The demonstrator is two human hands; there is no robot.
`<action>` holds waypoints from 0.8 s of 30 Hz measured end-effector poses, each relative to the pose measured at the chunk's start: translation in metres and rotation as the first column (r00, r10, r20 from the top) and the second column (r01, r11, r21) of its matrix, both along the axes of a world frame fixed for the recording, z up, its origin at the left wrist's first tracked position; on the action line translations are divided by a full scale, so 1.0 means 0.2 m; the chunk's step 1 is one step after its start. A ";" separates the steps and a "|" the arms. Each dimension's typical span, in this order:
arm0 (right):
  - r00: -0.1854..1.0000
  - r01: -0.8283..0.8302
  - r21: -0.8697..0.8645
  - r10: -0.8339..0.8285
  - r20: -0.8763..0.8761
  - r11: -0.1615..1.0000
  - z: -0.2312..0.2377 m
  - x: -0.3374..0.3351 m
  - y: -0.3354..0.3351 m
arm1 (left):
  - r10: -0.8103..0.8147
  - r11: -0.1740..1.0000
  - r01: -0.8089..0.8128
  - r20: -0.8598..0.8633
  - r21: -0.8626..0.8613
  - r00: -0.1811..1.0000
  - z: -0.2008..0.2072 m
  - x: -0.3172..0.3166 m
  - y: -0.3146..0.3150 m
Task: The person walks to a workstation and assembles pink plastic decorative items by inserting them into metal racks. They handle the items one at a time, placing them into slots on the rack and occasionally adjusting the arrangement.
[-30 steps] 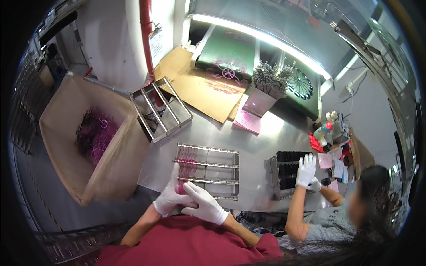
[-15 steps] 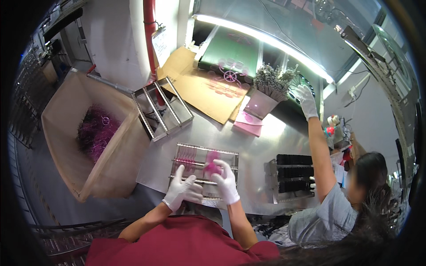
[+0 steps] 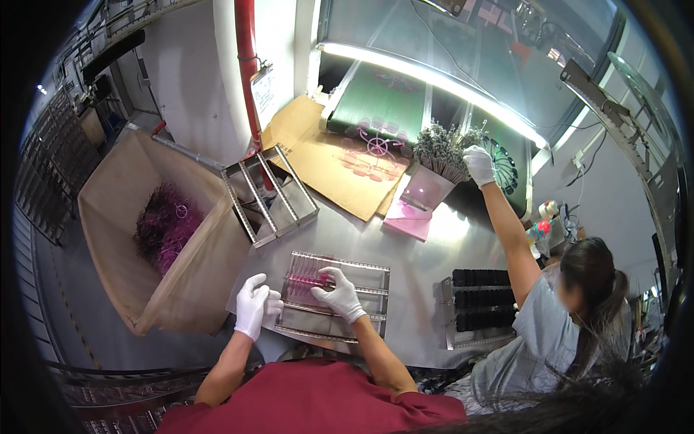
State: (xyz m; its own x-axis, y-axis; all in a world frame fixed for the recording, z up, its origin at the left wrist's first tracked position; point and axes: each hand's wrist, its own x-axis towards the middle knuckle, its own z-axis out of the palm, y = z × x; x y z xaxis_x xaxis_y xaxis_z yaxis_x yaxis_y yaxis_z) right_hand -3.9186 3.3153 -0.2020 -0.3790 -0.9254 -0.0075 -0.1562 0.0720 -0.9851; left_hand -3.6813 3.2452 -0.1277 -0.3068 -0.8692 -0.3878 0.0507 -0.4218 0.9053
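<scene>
On the table before me lies a metal slotted rack [image 3: 352, 335], with several translucent pink plastic pieces [image 3: 302, 282] standing in a row in its left part. My right hand [image 3: 340, 295], in a white glove, bends over this row, thumb and fingers closing round the edge of a pink piece. The fingertips partly hide it. Beside the rack's left edge, my left hand [image 3: 253, 307] is raised in a white glove, fingers apart and nothing visible in it.
An empty metal rack [image 3: 271, 195] stands behind, beside a bin [image 3: 108, 217] of purple scraps. Cardboard [image 3: 318, 163] lies by a green conveyor [image 3: 376, 101] carrying a pink wheel-shaped moulding [image 3: 377, 147]. At right, a co-worker [image 3: 535, 340] reaches past a rack of black pieces [image 3: 481, 298].
My right hand has moved left with the pink piece to the row in the rack. My left hand has drawn left, off the rack. The co-worker's gloved hand has shifted left toward the bundle of stems.
</scene>
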 end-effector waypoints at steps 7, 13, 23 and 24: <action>0.806 -0.180 -0.021 0.135 -0.576 0.984 0.09 -0.01 -0.02 | -0.180 0.934 0.202 0.099 -0.296 0.979 0.04 -0.20 -0.10; 0.777 -0.140 -0.048 0.080 -0.625 0.989 0.04 0.01 0.04 | -0.171 0.603 0.479 0.484 -0.637 0.858 0.17 -0.40 -0.13; 0.779 -0.124 0.032 0.117 -0.616 0.992 0.07 -0.13 0.16 | -0.002 -0.085 0.919 0.923 -0.384 0.385 -0.06 -0.49 -0.31; 0.786 -0.110 0.063 0.126 -0.605 0.992 0.07 -0.14 0.16 | -0.035 -0.062 0.919 0.921 -0.390 0.389 -0.08 -0.49 -0.33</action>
